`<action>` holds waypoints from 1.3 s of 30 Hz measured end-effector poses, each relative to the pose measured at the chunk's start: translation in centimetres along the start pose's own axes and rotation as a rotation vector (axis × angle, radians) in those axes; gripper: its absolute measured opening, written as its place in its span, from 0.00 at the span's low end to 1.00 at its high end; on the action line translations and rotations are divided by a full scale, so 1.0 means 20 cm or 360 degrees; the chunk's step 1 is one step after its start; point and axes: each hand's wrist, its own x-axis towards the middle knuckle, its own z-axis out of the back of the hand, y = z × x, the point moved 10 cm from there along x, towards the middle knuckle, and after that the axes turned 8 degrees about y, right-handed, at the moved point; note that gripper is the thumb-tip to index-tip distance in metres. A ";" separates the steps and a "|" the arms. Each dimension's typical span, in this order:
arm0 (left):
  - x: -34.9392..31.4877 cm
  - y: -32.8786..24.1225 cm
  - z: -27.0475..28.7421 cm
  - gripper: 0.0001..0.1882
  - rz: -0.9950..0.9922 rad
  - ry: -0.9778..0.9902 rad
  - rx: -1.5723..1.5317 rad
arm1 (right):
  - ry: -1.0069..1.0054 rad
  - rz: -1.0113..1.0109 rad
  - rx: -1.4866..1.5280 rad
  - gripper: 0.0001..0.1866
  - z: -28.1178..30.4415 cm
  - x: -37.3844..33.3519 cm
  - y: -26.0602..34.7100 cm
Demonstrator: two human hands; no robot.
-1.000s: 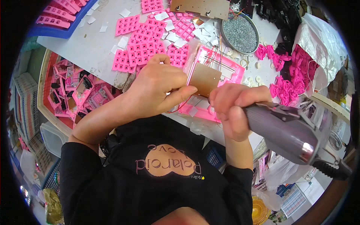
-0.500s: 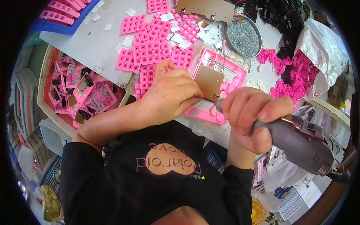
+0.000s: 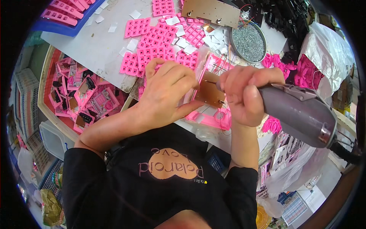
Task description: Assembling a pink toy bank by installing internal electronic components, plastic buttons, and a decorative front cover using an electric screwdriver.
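My right hand (image 3: 248,93) is wrapped around a grey electric screwdriver (image 3: 299,116). Its thin bit reaches leftward to the upper left part of a brown circuit board (image 3: 209,95). The board lies in a pink plastic housing (image 3: 211,121), with thin wires running up from it. At the board's left edge is my left hand (image 3: 166,89), thumb and fingers apart; the thumb tip lies by the board's lower left corner. Whether a screw sits under the bit is too small to tell.
Pink keypad pieces (image 3: 156,53) and white paper squares lie beyond my left hand. A round bowl of screws (image 3: 248,42) stands at the far right, near pink coiled cords (image 3: 307,74). More brown boards (image 3: 211,12) lie at the back. A bin of pink assemblies (image 3: 82,93) sits at left.
The screwdriver has swung up and left, its bit moving from the board's lower right corner to its upper left. My left thumb and fingers have spread apart.
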 end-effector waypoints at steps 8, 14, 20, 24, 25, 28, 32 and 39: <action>-0.11 -0.08 -0.11 0.18 -0.0092 0.0282 -0.0021 | 0.0094 -0.0099 -0.0508 0.13 -0.05 -0.02 -0.08; -0.11 -0.13 -0.25 0.12 -0.0080 0.0491 0.0062 | 0.0094 -0.0119 -0.0485 0.13 0.03 0.00 -0.09; -0.01 0.00 -0.25 0.04 0.0163 0.0654 -0.0392 | -0.0224 -0.0197 -0.0658 0.36 0.18 -0.02 0.11; 0.06 0.07 -0.27 0.08 0.0349 0.0800 -0.0644 | -0.0179 -0.0610 -0.1704 0.27 0.19 -0.32 0.12; 0.08 0.08 -0.28 0.10 0.0451 0.0943 -0.0628 | -0.0062 -0.0689 -0.1541 0.21 0.16 -0.37 0.07; 0.08 0.11 -0.34 0.12 0.0565 0.0953 -0.0884 | -0.0069 -0.0599 -0.1680 0.14 0.08 -0.39 0.03; 0.06 0.09 -0.39 0.12 0.0697 0.1146 -0.1360 | -0.0039 -0.0733 -0.1438 0.08 0.09 -0.41 -0.05; 0.00 0.12 -0.42 0.07 0.0920 0.1420 -0.1442 | 0.0388 -0.0541 -0.1535 0.05 0.02 -0.34 -0.05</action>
